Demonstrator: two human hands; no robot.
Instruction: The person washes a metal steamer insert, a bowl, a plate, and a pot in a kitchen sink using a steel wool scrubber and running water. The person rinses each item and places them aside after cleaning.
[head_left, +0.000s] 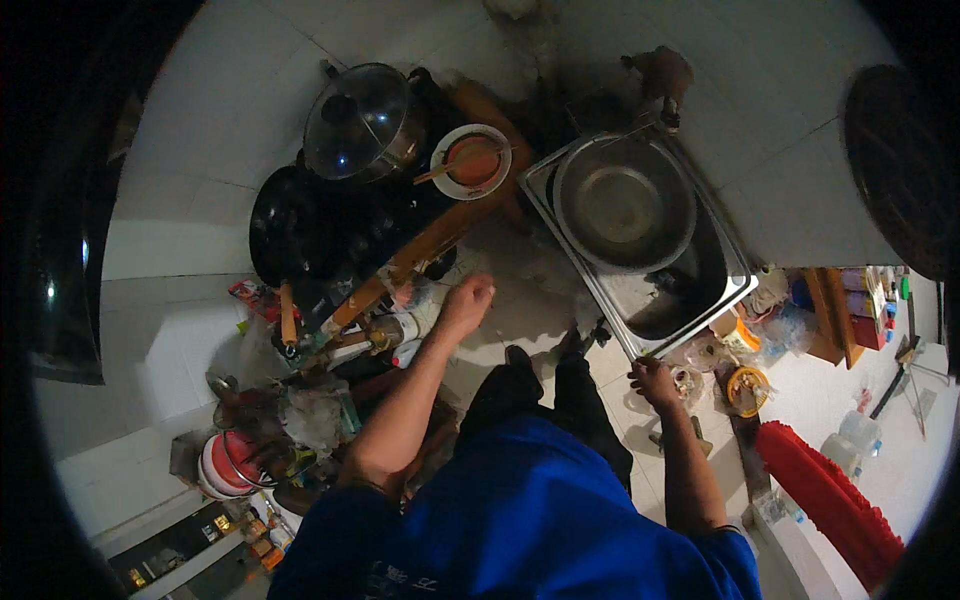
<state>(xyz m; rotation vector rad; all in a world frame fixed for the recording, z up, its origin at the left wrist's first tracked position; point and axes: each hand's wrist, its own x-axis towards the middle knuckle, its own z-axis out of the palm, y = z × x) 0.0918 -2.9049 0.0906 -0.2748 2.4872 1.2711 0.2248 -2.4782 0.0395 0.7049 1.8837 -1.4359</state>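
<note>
My left hand (469, 301) is raised over the floor in front of me, its fingers curled; I cannot tell whether anything small is in it. By the near corner of the stainless steel sink (739, 289) is my right hand (654, 382), with its fingers bent near the rim; whether it grips anything is unclear. A large round metal basin (626, 210) rests in the sink, and something dark lies beside it. Left of the sink, a white bowl (472, 161) with reddish contents and wooden utensils across it stands at the counter's edge.
A pot with a glass lid (356, 124) and a black wok (281, 225) with a wooden handle (288, 315) stand on the dark counter at left. Bags and bottles crowd below it. An orange basket (748, 391) and a red cloth (825, 495) are at right.
</note>
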